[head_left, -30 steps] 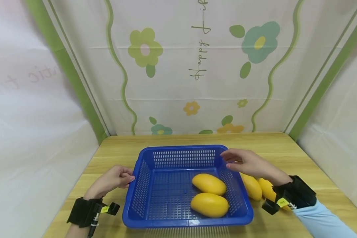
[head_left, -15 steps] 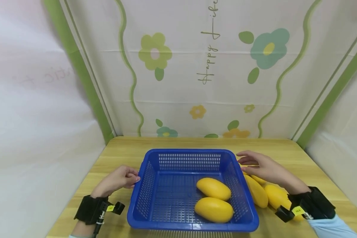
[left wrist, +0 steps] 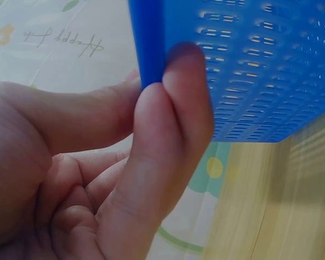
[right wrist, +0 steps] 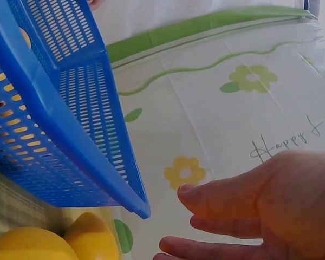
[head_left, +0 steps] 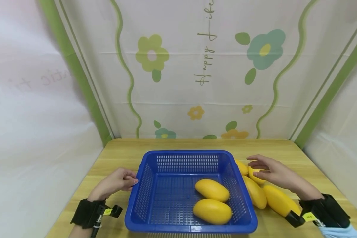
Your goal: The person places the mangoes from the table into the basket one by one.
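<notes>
A blue plastic basket (head_left: 160, 227) with slotted walls stands on the table. Two yellow mangoes, one farther back (head_left: 212, 190) and one nearer (head_left: 212, 211), lie side by side in its right half. My left hand (head_left: 117, 181) pinches the basket's left rim between thumb and fingers, as the left wrist view (left wrist: 151, 130) confirms up close. To the right of the basket, my right hand (head_left: 275, 172) hovers with its fingers loosely bent and holds nothing. Below it several more mangoes lie on the table, among them a long one (head_left: 281, 200) and one against the basket (head_left: 255, 192); the hand partly covers another (head_left: 256, 175).
The wooden table (head_left: 119, 148) ends at the back against a white cloth (head_left: 172, 79) printed with flowers. White cloth walls with green strips rise on the left (head_left: 41, 132) and right (head_left: 342, 132). A camera is strapped to each wrist.
My right hand has moved right, from above the basket's right rim to over the loose mangoes. My left hand stays at the left rim. The head view has shifted slightly.
</notes>
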`<state>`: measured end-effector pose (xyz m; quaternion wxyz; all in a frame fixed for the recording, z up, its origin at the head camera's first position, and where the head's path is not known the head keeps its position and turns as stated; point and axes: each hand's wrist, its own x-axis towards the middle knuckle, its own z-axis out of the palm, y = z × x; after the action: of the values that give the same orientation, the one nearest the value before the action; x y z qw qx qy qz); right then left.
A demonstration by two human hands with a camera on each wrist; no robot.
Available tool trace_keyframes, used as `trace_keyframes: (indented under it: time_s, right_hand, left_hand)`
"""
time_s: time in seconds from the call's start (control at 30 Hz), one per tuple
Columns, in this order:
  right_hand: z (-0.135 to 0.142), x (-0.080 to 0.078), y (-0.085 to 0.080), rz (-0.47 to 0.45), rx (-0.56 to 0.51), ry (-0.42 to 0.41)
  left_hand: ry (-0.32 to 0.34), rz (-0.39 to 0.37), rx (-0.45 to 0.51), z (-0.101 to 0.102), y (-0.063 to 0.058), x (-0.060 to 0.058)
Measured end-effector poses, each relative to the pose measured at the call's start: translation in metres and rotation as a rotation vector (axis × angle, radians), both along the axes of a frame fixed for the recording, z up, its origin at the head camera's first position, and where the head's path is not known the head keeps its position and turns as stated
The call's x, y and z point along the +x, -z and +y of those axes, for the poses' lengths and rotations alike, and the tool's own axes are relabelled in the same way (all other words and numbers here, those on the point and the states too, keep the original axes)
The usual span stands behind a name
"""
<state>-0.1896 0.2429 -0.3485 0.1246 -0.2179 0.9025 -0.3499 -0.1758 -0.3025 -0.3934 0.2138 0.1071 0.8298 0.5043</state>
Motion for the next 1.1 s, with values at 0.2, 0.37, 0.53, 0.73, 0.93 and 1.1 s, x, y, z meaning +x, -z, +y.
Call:
trace_keyframes:
  time_s: [0.2, 0.37, 0.53, 0.73, 0.93, 1.1]
  right_hand:
    - [0.005, 0.001, 0.004, 0.000, 0.021, 0.015]
    - [0.010, 0.001, 0.009, -0.013, 0.028, 0.008]
    - [0.017, 0.001, 0.015, -0.035, 0.056, 0.000]
    - [0.029, 0.000, 0.021, -0.073, 0.104, 0.015]
    - [0.042, -0.001, 0.024, -0.132, 0.167, 0.054]
    - [0.053, -0.001, 0.028, -0.187, 0.153, 0.030]
  left_hand:
    - [-0.006, 0.003, -0.003, 0.000, 0.001, 0.002]
    - [-0.009, 0.005, -0.006, 0.000, 0.002, 0.002]
    - [0.001, 0.009, 0.003, 0.001, 0.004, 0.000]
    - [0.013, 0.010, 0.015, 0.001, 0.003, -0.002]
    - [0.020, 0.010, 0.021, 0.002, 0.003, -0.003]
    - [0.018, 0.009, 0.012, 0.000, 0.002, -0.002]
